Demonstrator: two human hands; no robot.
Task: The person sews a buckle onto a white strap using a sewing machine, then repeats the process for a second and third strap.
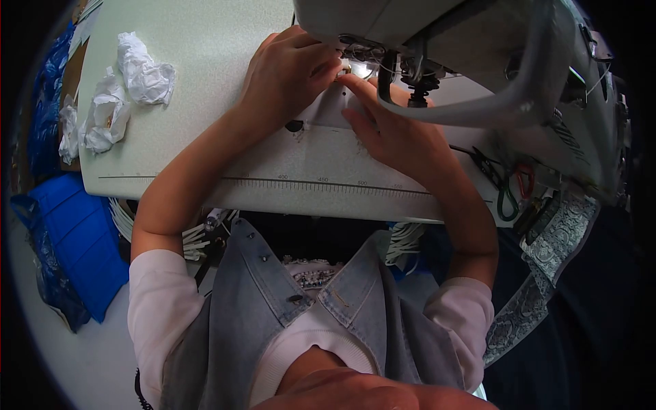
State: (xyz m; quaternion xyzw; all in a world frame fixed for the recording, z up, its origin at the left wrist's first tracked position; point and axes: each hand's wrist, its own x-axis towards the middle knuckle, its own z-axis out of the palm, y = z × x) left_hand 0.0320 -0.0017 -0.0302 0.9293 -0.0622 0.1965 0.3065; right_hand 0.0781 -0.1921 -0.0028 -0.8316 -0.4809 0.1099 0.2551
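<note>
Both hands meet under the head of a sewing machine (471,82), close to its needle area. My left hand (283,72) has its fingers curled together beside the presser area, with the thumb and forefinger at a small whitish, gold-edged piece (346,68) that I cannot make out clearly. From the other side, my right hand (403,133) reaches in with its forefinger stretched to that same spot. Its thumb stands apart, lower down over the metal plate (331,109). The machine hides part of the right hand's other fingers.
Crumpled white paper (145,72) lies on the left of the machine table (198,75). A printed ruler (321,183) runs along the front edge. Green-handled scissors (504,195) and patterned lace (560,229) are at the right. Blue plastic (78,239) stands at the left.
</note>
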